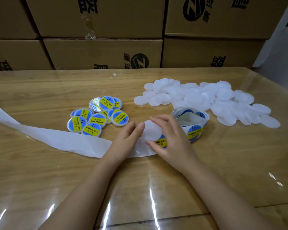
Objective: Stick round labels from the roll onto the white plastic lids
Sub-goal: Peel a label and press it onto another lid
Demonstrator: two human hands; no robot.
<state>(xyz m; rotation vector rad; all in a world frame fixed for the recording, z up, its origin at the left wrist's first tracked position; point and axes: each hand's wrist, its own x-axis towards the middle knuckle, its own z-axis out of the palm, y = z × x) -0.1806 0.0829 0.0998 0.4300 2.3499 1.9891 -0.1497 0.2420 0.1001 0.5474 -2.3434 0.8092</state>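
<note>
The left hand (128, 138) and right hand (170, 140) pinched 1 white plastic lid (152, 131) at its rim, just over a round label (162, 142) on the backing strip (65, 140), beside the label roll (192, 121) on the counter (40, 176).

round blue-and-yellow labels (96, 120) on white plastic lids (68, 125): "SOLDERING PASTE", "II" | loose label roll (192, 130): same print | brown cardboard boxes (103, 53): black Chinese characters, round Z-ish logo

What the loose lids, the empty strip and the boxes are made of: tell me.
Lids: translucent white plastic, matte, seemingly. Strip: glossy release paper, probably; it curls smoothly. Boxes: brown cardboard, matte, taped seam.
</note>
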